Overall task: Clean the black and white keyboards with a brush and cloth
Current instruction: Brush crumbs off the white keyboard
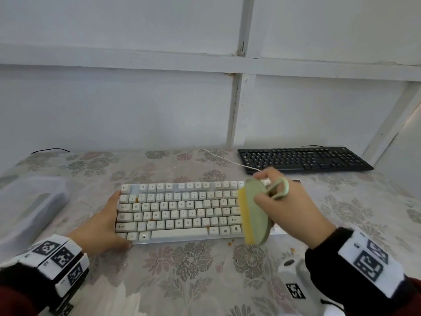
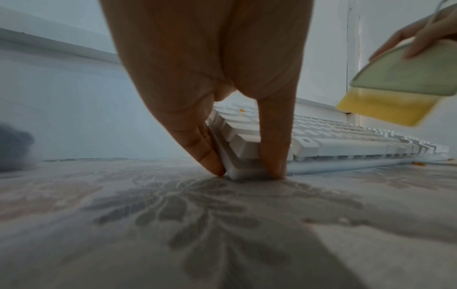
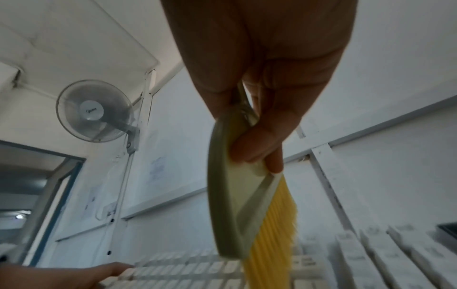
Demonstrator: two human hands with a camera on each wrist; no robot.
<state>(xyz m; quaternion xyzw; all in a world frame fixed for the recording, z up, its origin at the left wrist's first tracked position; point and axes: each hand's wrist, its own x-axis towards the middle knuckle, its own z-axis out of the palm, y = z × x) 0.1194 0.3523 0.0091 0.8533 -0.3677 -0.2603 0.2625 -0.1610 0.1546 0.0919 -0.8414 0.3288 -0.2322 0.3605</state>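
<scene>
The white keyboard (image 1: 177, 210) lies in the middle of the table, with orange crumbs on some keys. My left hand (image 1: 114, 221) braces its left end, with straight fingers (image 2: 205, 148) along the side edge and the thumb against the front corner. My right hand (image 1: 273, 201) grips a green brush (image 1: 256, 213) with yellow bristles (image 3: 272, 234) and holds it tilted just above the keyboard's right end. The brush is blurred. The black keyboard (image 1: 303, 159) rests at the back right, with no hand near it. No cloth is plainly visible.
A clear plastic tub (image 1: 32, 206) stands at the left edge of the floral tablecloth (image 1: 182, 281). Orange crumbs (image 1: 231, 242) lie in front of the white keyboard. Its white cable (image 1: 227, 159) runs to the back. A white device (image 1: 293, 277) sits near my right wrist.
</scene>
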